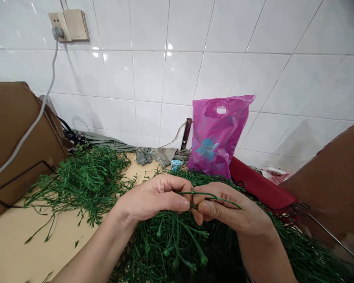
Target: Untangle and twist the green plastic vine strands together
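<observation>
Both hands meet above a big heap of green plastic-looking stems (153,247), thin and branching with small knobbed tips. My left hand (162,198) is closed, thumb against fingers, gripping a green stem (205,193) that runs across to the other hand. Pinched between thumb and fingers, the same green piece is held by my right hand (224,204); one thin end lies over that hand's palm. The fingertips of the two hands almost touch. Just what sits under the thumbs is hidden.
Another pile of green stems (91,181) lies at the left beside a cardboard box (20,133). A purple plastic bag (218,137) leans at the white tiled wall, with a red purse-like case (262,188) right of it. A grey cable (47,94) hangs from the socket.
</observation>
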Available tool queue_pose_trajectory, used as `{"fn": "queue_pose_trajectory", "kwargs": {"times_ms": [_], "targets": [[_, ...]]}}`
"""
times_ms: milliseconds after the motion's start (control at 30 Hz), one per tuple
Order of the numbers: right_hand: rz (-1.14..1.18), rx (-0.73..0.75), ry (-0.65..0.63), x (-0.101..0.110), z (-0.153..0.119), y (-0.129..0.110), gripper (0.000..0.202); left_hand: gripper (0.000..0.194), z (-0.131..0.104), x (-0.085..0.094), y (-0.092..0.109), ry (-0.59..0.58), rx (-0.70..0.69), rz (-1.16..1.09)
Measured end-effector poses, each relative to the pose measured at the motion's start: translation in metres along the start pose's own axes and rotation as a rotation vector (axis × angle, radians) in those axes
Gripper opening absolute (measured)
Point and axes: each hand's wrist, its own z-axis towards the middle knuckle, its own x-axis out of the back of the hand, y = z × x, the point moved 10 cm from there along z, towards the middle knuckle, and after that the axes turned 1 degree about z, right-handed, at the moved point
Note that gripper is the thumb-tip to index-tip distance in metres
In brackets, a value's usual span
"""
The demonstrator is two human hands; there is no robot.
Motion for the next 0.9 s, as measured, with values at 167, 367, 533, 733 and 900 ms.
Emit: {"fn": "queue_pose_trajectory", "kwargs": {"times_ms": [167,367,533,733,900], "targets": [[0.216,0.117,-0.056,-0.004,-0.001,0.013,0.043,0.019,0.005,-0.009,-0.008,-0.02,-0.04,-0.212],[0.324,0.062,-0.013,-0.001,-0.006,0.042,0.051,0.019,0.01,-0.016,-0.021,-0.024,-0.027,-0.41],[0.287,-0.035,0.118,0.017,-0.005,0.044,0.044,0.032,0.014,0.012,-0.02,0.226,-0.071,-0.322],[-0.173,-0.32,0.273,0.043,-0.013,0.04,0.037,0.042,0.003,0.047,0.008,0.418,-0.11,0.389],[-0.275,-0.334,0.248,0.038,-0.013,0.031,0.033,0.024,-0.002,0.045,0.023,0.427,-0.163,0.557]]}}
